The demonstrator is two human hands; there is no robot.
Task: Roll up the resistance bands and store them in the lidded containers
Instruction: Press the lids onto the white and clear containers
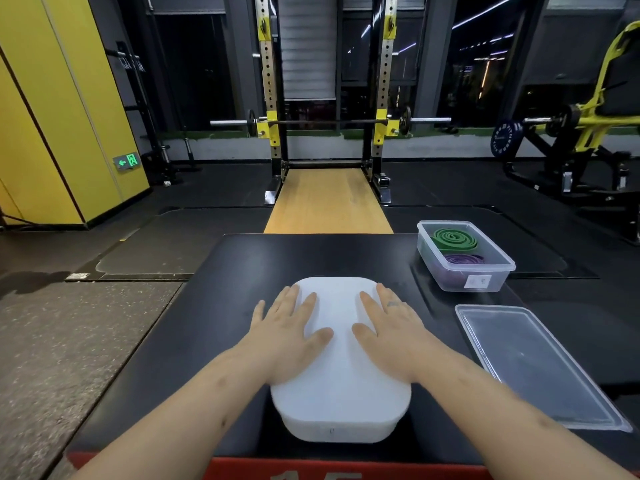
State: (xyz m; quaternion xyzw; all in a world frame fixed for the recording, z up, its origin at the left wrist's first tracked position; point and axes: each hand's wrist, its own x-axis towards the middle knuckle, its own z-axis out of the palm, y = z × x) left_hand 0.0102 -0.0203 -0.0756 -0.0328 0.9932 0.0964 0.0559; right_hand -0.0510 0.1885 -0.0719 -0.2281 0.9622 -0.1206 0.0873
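Observation:
A white lidded container sits in front of me on a black padded box. My left hand and my right hand both press flat on its lid, fingers straight and spread. Its contents are hidden. At the back right stands a clear open container holding a rolled green band and a rolled purple band. Its clear lid lies flat on the box, to the right of the white container.
The box has a red front edge at the bottom of the view. Beyond it are a wooden lifting platform, a squat rack with a barbell, and a yellow machine at the right. A yellow wall stands at the left.

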